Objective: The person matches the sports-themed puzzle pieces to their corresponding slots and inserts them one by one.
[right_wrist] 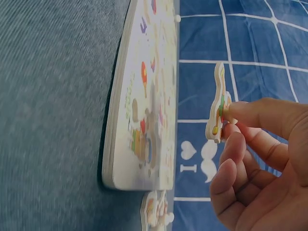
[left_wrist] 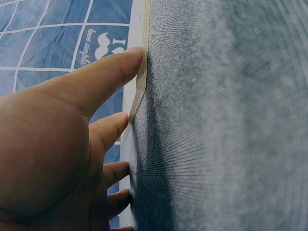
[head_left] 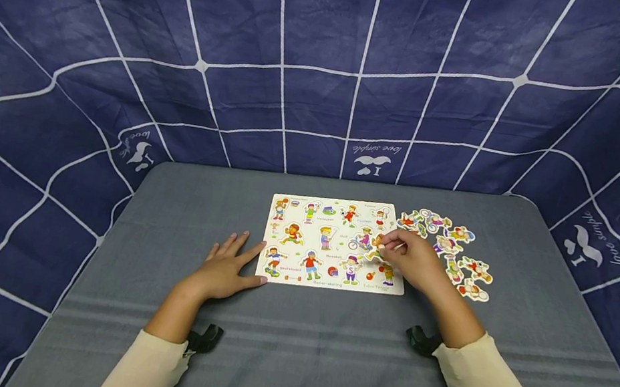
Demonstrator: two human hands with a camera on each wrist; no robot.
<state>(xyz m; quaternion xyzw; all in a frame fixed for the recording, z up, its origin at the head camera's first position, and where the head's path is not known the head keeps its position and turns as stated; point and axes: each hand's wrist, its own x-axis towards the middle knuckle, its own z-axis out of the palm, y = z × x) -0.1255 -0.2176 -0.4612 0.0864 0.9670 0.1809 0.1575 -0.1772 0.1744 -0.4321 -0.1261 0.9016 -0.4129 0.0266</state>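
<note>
A wooden puzzle board (head_left: pixel 311 234) printed with sports figures lies flat on the grey cloth. Its left edge meets my left hand (head_left: pixel 221 274), which rests with fingers spread; in the left wrist view the thumb (left_wrist: pixel 130 62) and index fingertip touch the board's edge. Over the right part of the board, my right hand (head_left: pixel 412 257) pinches a figure-shaped puzzle piece (right_wrist: pixel 218 108) between thumb and fingers by its small knob. Seen edge-on in the right wrist view, the piece is held upright, clear of the board. Several figures, such as the runner (head_left: pixel 293 233), sit on the board.
Right of the board, several loose puzzle pieces (head_left: pixel 448 246) lie scattered, some overlapping, near the right forearm. Grey cloth (head_left: pixel 309 349) covers the table. A dark blue curtain (head_left: pixel 323 108) with white grid lines rises behind it and at both sides.
</note>
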